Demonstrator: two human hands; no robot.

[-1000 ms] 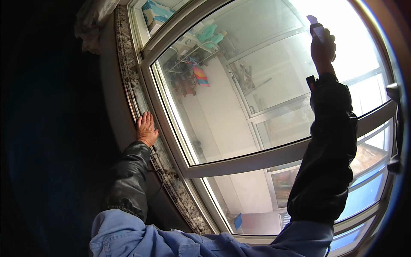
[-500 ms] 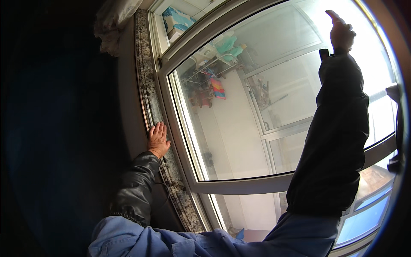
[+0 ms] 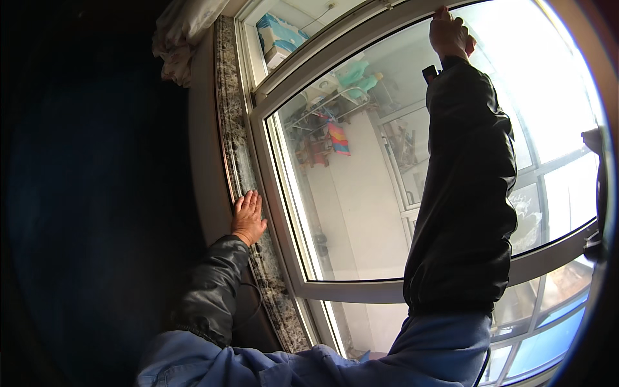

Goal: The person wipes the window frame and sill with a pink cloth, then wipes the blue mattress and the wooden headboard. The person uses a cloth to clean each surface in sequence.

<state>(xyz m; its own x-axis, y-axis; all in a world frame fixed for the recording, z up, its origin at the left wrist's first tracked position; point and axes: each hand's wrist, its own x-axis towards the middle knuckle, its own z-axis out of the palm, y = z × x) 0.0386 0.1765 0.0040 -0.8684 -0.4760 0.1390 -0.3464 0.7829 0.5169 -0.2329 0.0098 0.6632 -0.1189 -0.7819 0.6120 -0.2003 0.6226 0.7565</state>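
Note:
My left hand (image 3: 249, 218) lies flat on the dark speckled stone sill (image 3: 231, 122), its fingers stretched out. Beside it rises the pale frame (image 3: 361, 291) of a large glazed window sash. My right arm, in a black sleeve cover, reaches far up across the glass pane (image 3: 348, 213). At its end, my right hand (image 3: 450, 35) is by the sash's upper frame bar, fingers bent inward. Whatever those fingers may hold is hidden. A small black object (image 3: 430, 73) sits at the right wrist.
Bunched pale curtain cloth (image 3: 177, 45) hangs at upper left. Through the glass show a rack with green cloth (image 3: 358, 80) and a colourful striped item (image 3: 338, 138). A blue-and-white box (image 3: 280, 33) stands behind the upper opening. A dark cable (image 3: 258, 300) loops near my left forearm.
My right hand has moved left across the glass to the upper frame bar, its pointing finger now less stretched out. My left hand stays on the sill while the view shifts slightly.

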